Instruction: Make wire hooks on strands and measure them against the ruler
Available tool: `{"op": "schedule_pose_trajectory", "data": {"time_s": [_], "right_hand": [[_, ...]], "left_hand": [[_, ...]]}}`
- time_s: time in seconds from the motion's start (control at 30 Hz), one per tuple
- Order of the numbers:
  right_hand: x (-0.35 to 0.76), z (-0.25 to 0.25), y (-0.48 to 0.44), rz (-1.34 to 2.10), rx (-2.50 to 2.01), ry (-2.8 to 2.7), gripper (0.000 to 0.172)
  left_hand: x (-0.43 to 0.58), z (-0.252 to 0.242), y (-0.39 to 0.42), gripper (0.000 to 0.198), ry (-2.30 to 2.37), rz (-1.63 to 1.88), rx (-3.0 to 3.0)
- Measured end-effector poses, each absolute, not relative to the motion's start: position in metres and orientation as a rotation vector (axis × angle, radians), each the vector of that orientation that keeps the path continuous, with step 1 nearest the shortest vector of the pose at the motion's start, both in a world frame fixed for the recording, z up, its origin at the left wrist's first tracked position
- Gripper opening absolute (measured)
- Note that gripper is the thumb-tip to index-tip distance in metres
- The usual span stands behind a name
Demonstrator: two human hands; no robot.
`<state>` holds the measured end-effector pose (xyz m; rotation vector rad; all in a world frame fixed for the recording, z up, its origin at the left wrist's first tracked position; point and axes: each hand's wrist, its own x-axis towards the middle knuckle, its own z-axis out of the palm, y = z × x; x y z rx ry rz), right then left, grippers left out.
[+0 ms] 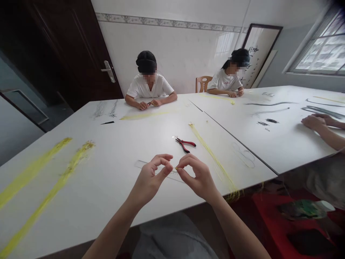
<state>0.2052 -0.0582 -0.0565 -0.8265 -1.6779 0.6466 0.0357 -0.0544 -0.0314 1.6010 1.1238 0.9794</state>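
Observation:
My left hand (pixel 151 176) and my right hand (pixel 196 174) are raised just above the white table (pixel 113 180), fingertips pinched together and almost touching. Between them sits a tiny yellowish piece (pixel 176 167), too small to name. A clear plastic ruler (pixel 142 164) lies flat on the table under my hands. Red-handled pliers (pixel 185 144) lie a little beyond my right hand. A thin bundle of yellow strands (pixel 212 158) runs from the table's middle to its near edge, right of my right hand.
Two long bands of yellow strands (pixel 54 180) lie at the left. Two people in white shirts (pixel 149 86) (pixel 228 80) sit at the far side, working with their hands. Another person's hands (pixel 316 121) rest on the right table beside dark strands (pixel 320 109). A dark door (pixel 67 54) stands far left.

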Motion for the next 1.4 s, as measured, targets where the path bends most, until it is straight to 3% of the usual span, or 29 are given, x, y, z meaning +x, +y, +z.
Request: {"op": "schedule_pose_trajectory", "data": {"time_s": [0.13, 0.37, 1.03, 1.4], "right_hand": [[0.201, -0.066, -0.070, 0.702, -0.865, -1.531, 0.009], [0.191, -0.069, -0.092, 0.741, -0.904, -1.406, 0.012], [0.186, -0.079, -0.116, 0.832, -0.884, -1.543, 0.011], [0.223, -0.113, -0.133, 0.952, -1.027, -1.565, 0.012]], "left_hand": [[0.044, -0.041, -0.069, 0.029, 1.143, 1.188, 1.488], [0.056, -0.046, -0.100, 0.013, 1.248, 1.254, 1.491], [0.051, -0.044, -0.099, 0.014, 1.169, 1.406, 1.447], [0.039, -0.040, -0.083, 0.013, 1.146, 1.475, 1.378]]}}
